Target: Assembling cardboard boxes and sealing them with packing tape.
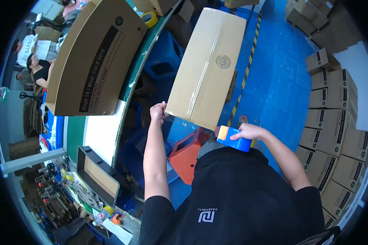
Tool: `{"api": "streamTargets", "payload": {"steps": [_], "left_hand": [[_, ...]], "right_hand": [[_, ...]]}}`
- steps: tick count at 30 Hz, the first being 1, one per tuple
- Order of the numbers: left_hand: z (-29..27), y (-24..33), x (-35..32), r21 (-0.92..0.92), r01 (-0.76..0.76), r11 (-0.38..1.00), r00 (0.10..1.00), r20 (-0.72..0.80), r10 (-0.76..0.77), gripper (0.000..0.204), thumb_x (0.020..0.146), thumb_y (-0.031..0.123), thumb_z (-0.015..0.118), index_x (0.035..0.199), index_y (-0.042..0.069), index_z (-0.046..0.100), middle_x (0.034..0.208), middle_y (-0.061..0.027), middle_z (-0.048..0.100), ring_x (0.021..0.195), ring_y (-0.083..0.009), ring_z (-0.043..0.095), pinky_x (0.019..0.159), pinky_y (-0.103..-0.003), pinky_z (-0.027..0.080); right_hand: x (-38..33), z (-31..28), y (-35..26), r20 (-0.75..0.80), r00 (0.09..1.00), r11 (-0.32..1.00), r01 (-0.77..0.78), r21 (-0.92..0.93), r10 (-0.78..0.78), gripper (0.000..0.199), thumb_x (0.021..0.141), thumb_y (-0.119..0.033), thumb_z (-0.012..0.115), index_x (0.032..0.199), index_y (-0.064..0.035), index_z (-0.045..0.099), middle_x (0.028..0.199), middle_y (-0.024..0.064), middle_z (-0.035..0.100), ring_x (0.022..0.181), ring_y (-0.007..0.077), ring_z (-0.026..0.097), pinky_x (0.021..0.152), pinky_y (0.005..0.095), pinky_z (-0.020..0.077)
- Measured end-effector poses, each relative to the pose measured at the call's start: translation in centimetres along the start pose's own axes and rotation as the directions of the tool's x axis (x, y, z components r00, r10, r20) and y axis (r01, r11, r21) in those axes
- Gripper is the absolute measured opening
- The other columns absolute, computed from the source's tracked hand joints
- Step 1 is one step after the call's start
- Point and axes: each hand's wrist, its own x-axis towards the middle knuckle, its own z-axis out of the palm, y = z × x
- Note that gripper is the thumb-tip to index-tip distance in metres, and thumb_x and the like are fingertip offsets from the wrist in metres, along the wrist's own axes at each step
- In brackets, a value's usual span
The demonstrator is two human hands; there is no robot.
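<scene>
A long sealed cardboard box (210, 61) lies in front of me, with clear tape running down its top seam and a round printed mark on that face. My left hand (158, 112) is closed at the box's near left corner; what its fingers pinch is too small to make out. In my right hand (249, 132) is a blue tape dispenser (238, 143) with an orange front part. It sits close to my waist, just below the box's near right corner, and my fingers wrap its top.
A large open cardboard box (106, 61) stands on the green workbench (73, 136) at left, near a yellow tape roll (149, 19). Blue stool (163, 57) and orange-red stool (185, 157) stand beneath. Stacked cartons (331, 122) line the right wall. Several people sit far left.
</scene>
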Motion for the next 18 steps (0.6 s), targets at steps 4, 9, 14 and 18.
{"api": "streamTargets", "payload": {"steps": [4,9,14,18], "left_hand": [[1.5,-0.2,-0.8,-0.066,0.047,0.997,0.998,-0.044,-0.050,0.023,0.097,0.021,0.059,0.081,0.005,0.063,0.068,-0.0032,0.061,0.056,-0.0143,0.059,0.048,-0.031,0.053],[1.6,-1.9,0.5,-0.129,0.079,0.989,0.997,-0.006,-0.080,0.019,0.093,0.021,0.066,0.084,0.005,0.064,0.078,-0.0063,0.067,0.065,-0.0173,0.065,0.060,-0.034,0.057],[2.5,-1.8,1.4,-0.179,0.036,0.983,0.999,-0.004,-0.037,0.022,0.092,0.025,0.069,0.088,0.003,0.068,0.072,-0.0059,0.066,0.058,-0.0159,0.063,0.054,-0.029,0.053],[2.1,-1.6,2.2,-0.021,0.012,1.000,0.997,0.075,-0.010,0.026,0.089,0.030,0.072,0.088,0.004,0.068,0.070,-0.0044,0.065,0.052,-0.0133,0.060,0.043,-0.024,0.043]], "right_hand": [[0.5,-1.0,-2.1,0.051,0.995,0.995,-0.089,-0.046,0.091,0.078,0.073,-0.057,0.075,0.105,0.0135,0.066,0.104,0.0240,0.066,0.096,0.0315,0.065,0.082,0.0398,0.0486],[0.6,-1.9,-4.7,-0.025,0.993,0.954,-0.117,-0.275,0.115,0.078,0.074,-0.057,0.073,0.112,0.0115,0.064,0.114,0.0231,0.066,0.102,0.0346,0.064,0.087,0.0423,0.0494],[2.1,-4.0,-2.1,-0.281,0.922,0.791,-0.375,-0.483,0.265,0.065,0.077,-0.057,0.068,0.115,-0.0041,0.068,0.115,0.0168,0.068,0.108,0.0316,0.065,0.088,0.0414,0.0508],[0.1,-6.8,-2.7,-0.418,0.884,0.834,-0.384,-0.395,0.209,0.067,0.076,-0.058,0.067,0.114,-0.0030,0.068,0.115,0.0173,0.068,0.106,0.0326,0.065,0.088,0.0428,0.0511]]}}
